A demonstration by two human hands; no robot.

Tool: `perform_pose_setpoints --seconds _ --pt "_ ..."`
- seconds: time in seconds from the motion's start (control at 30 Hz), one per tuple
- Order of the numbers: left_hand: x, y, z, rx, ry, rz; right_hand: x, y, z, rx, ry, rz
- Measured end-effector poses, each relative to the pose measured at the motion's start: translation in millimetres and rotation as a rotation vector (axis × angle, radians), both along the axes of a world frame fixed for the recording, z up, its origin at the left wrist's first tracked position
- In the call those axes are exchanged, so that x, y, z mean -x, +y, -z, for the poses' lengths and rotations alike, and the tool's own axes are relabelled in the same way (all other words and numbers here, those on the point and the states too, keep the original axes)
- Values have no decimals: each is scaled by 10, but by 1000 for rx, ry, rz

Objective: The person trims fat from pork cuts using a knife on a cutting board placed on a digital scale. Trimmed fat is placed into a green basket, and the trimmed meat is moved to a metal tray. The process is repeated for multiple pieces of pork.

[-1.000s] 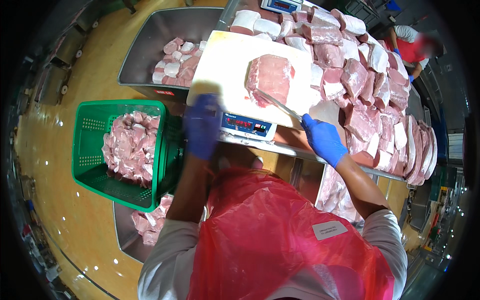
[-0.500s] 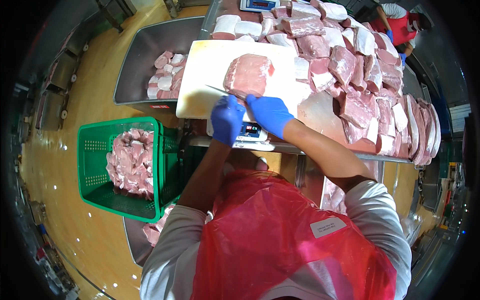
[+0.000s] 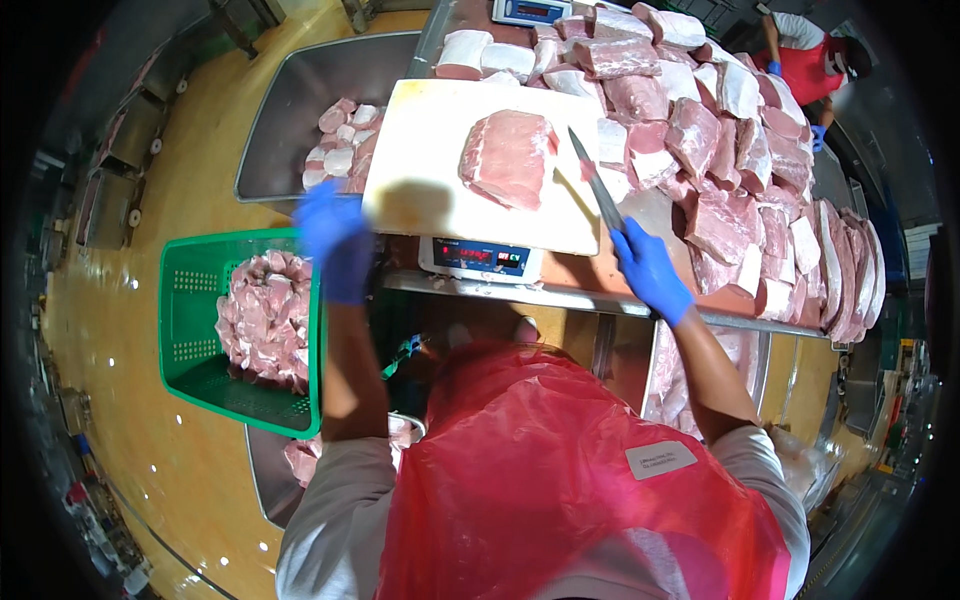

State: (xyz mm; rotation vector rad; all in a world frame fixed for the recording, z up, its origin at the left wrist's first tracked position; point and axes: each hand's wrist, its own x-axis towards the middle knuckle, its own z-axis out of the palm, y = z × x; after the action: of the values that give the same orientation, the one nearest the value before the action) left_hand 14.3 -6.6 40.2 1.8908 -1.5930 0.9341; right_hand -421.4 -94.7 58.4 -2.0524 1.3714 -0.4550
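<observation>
A boneless slab of pale pink meat (image 3: 508, 160) lies on the white cutting board (image 3: 420, 130), with neither hand touching it. My right hand (image 3: 650, 268), in a blue glove, is closed round the handle of a knife (image 3: 594, 182). Its blade points up and away, over the board's right edge. My left hand (image 3: 335, 240), gloved in blue too, is off the board's left side, near the rim of the green crate (image 3: 200, 395). Motion smears its fingers, so what they hold, if anything, does not show. Meat trimmings (image 3: 265, 320) fill part of the crate.
Under the board's near edge sits a digital scale (image 3: 480, 260). Many meat slabs (image 3: 690, 140) are piled on the right of the table. A grey metal bin (image 3: 290, 110) with meat pieces stands at the left. A person in red (image 3: 805, 65) works at the far right.
My hands have parted from the slab's near edge. The right one has gone right with the knife, and the left one has swung left toward the crate. The scale shows more.
</observation>
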Motion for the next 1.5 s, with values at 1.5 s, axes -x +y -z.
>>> perform_pose_setpoints --seconds 1.5 --pt "1649 -320 183 -99 656 324 -606 17 -463 319 385 -334"
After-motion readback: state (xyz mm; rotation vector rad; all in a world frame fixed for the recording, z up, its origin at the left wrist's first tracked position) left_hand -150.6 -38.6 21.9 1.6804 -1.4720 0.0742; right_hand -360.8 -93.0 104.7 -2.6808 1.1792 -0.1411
